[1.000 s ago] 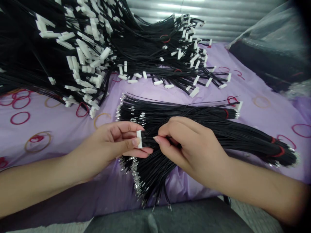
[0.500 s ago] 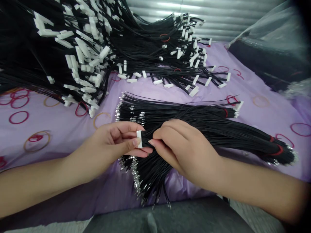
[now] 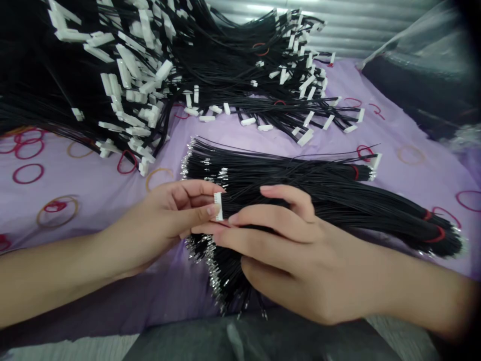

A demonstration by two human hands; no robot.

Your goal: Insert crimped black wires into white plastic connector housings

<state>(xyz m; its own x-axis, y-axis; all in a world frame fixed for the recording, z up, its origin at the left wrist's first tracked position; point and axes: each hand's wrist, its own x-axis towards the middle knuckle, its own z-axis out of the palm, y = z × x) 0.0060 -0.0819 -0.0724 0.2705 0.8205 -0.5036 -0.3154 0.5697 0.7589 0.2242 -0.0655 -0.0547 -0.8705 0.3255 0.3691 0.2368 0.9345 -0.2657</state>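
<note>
Left hand (image 3: 165,220) pinches white connector (image 3: 218,206); right hand (image 3: 296,255) spread flat on the wires.
Connector stands upright between left thumb and fingers, long axis vertical, over the loose wire bundle (image 3: 319,190) on the purple cloth (image 3: 75,200). Wires run rightward from it, so the bundle's axis is left-right. Right hand lies just right of connector, fingers extended toward it, gripping nothing visible. Finished pile (image 3: 131,75) sits behind, well apart.
</note>
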